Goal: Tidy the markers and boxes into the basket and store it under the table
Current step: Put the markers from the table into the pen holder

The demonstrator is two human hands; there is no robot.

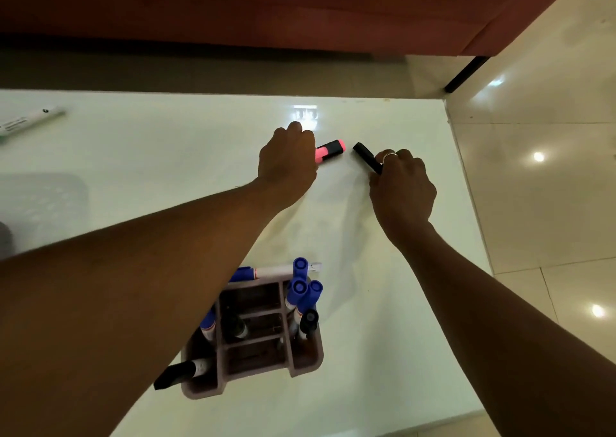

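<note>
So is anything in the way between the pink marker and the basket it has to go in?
Nothing on the table blocks it. The left hand is on the pink marker, and the stretch of white tabletop down to the basket is bare. Only the left forearm crosses that space. The basket's compartments already hold several markers, though some slots look free.

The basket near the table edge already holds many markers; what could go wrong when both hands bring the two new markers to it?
1. The basket is crowded; a black marker juts out over its left side and may be knocked out.
2. The left hand on the pink highlighter and the right hand on the black marker may collide over it.
3. The green-and-white marker far left might be forgotten.
</note>
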